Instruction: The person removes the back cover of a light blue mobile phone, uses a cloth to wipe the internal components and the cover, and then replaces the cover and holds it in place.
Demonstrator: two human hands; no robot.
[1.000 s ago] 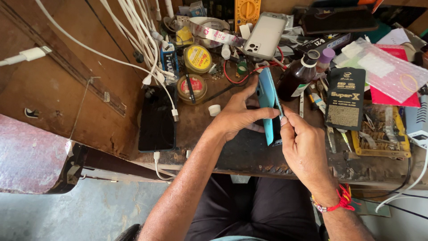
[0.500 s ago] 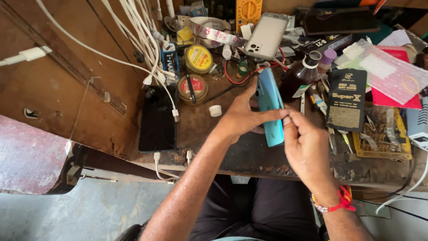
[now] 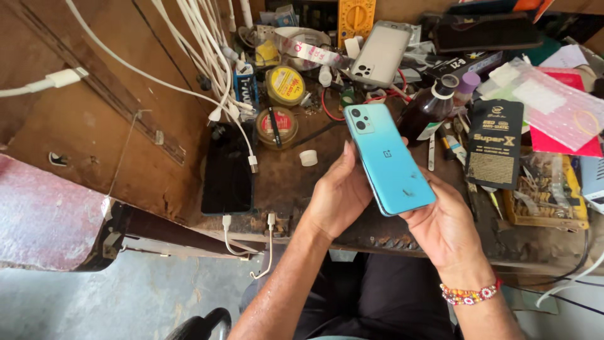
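Turquoise phone held back-up between both hands above the front edge of the workbench, camera end tilted away toward the clutter. Left hand cupped against its left long edge, thumb pressed to the side; right hand spread beneath the lower right corner, fingers closed under it. Both grips snug on the phone, neither hand free. Screen side turned down and hidden; fingertips of both hands mostly concealed behind the body. Smooth glossy back, rounded corners, two round lenses in a raised block, a few dark specks near the lower end. Beaded bracelet round the right wrist. Just left of the hands, a dark phone flat on the bench, a white cable running to it. Beyond, a brown glass bottle, two round tins, a silver phone propped up, a black packet. Worn, scratched wood throughout. Further tools at the right edge cut off and hard to tell apart.
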